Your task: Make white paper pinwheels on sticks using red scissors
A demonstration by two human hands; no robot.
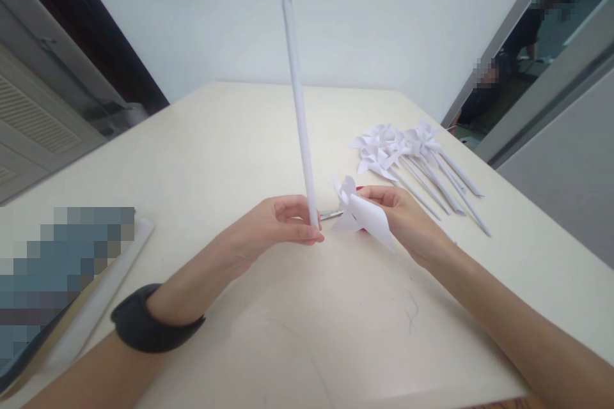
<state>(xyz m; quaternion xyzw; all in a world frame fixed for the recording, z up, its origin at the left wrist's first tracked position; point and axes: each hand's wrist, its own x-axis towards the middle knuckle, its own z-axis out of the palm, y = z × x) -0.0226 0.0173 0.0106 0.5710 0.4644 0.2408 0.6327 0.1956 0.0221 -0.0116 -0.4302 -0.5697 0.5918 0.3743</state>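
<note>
Between the thumb and fingers of my left hand (295, 220) a rolled white paper stick (300, 112) stands nearly upright, pinched near its lower end and leaning slightly left. A white paper pinwheel (362, 211) is held by my right hand (396, 204), its fingers closed behind the blades, so the exact grip is partly hidden. The two pieces are apart, with a small gap between them. Behind the pinwheel lies a pair of scissors (330, 214) on the table; metal blades show, and bits of red appear near my right fingers.
Several finished paper pinwheels on sticks (422, 160) lie piled at the right of the cream table (230, 140). At the left edge are a pixelated flat object (67, 275) and a white roll or strip (103, 294). A person (522, 38) is beyond the doorway.
</note>
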